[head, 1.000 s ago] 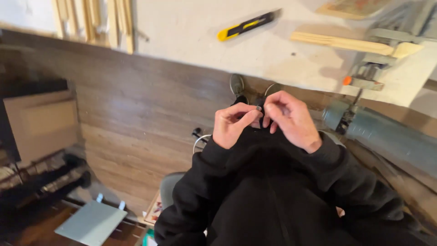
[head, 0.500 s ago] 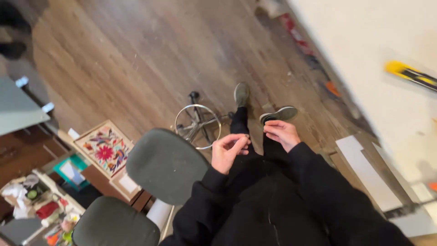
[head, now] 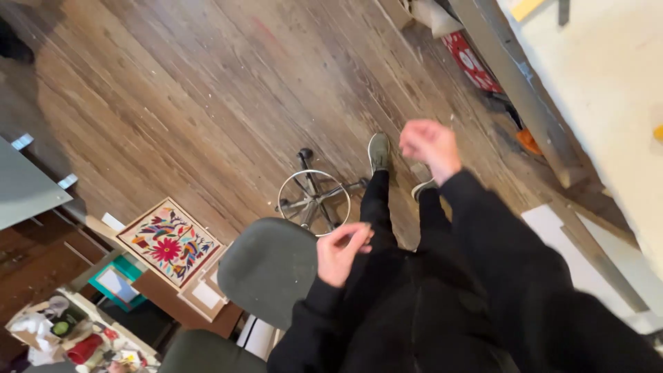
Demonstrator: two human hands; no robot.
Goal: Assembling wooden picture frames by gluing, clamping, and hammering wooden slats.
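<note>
Both hands up and apart over a grey stool, holding nothing I can make out.

Left hand (head: 343, 252), low centre of the frame, has fingers curled with thumb and forefinger pinched, just above the grey stool seat (head: 268, 268). Right hand (head: 429, 145), upper right of centre, is blurred; I cannot tell its grip. It looks a pause between grips; next would need a settled reach.

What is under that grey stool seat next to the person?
Beyond the grey stool seat a chrome foot ring and wheeled base legs show on the wooden floor. The seat covers the post and the floor directly beneath.
</note>
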